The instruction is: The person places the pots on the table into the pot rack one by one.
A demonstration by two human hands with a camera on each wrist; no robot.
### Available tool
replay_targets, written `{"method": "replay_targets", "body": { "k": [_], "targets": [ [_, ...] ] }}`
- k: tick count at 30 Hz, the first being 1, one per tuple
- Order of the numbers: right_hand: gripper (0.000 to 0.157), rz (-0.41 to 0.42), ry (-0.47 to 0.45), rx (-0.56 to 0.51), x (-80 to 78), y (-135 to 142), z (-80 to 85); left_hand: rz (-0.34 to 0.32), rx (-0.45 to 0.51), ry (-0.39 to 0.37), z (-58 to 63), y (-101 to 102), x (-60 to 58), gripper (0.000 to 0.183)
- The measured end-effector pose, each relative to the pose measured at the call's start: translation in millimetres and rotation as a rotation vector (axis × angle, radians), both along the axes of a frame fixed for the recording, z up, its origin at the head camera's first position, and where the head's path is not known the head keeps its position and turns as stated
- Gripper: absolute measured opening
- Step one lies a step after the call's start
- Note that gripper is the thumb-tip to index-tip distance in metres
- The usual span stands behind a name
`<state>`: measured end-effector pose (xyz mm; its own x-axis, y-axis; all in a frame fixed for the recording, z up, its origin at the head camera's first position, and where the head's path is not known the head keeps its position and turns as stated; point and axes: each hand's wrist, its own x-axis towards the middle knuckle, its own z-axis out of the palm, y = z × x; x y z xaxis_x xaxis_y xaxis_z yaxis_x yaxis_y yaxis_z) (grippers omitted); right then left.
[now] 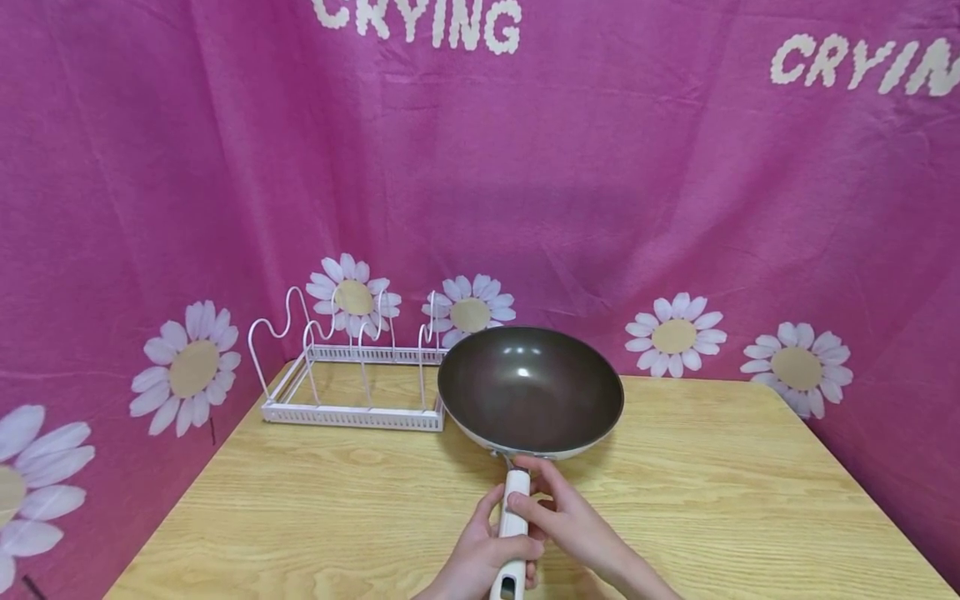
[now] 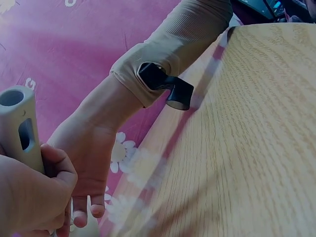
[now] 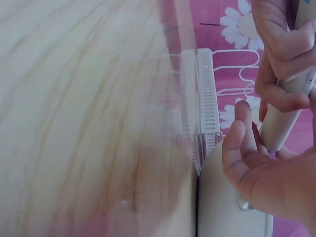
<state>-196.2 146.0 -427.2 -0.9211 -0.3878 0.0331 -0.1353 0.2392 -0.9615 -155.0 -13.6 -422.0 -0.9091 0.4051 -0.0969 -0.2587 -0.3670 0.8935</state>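
Note:
A deep frying pan (image 1: 528,392) with a dark inside and pale outside is held over the table, its handle pointing toward me. My left hand (image 1: 476,557) grips the cream handle (image 1: 513,525) near its end, thumb across the top. Closer to the bowl, my right hand (image 1: 573,521) has its thumb on the handle and its index finger by the joint. In the right wrist view, the other fingers of the right hand (image 3: 271,182) reach beside the handle (image 3: 280,126), below the left hand (image 3: 289,54). The left wrist view shows the hollow handle end (image 2: 17,118) above the left fist.
A white rack (image 1: 352,418) with wavy wire dividers stands at the back left of the wooden table (image 1: 720,500), right beside the pan's left rim. A pink curtain (image 1: 570,183) with daisies hangs behind and along the sides.

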Motion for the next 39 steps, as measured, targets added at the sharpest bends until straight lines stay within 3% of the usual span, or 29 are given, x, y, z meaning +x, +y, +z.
{"method": "replay_targets", "body": {
  "k": [5,11,20,30,39],
  "targets": [
    [0.061,0.017,-0.074,-0.075,0.6,-3,-0.4,-0.054,0.042,0.013,-1.6,1,0.1,0.098],
    [0.066,0.021,-0.143,-0.137,2.2,-9,-1.2,-0.106,0.067,-0.028,-2.5,-1,-0.4,0.086],
    [0.078,-0.024,-0.224,-0.238,8.0,-28,-3.1,-0.037,0.001,-0.022,-8.3,-3,0.5,0.087],
    [0.079,-0.03,-0.228,-0.246,9.4,-32,-4.6,0.055,-0.093,-0.062,-10.7,1,2.5,0.089],
    [0.081,-0.001,-0.241,-0.236,13.0,-32,-2.8,0.064,-0.103,0.057,-14.7,2,2.0,0.093]
  ]
}}
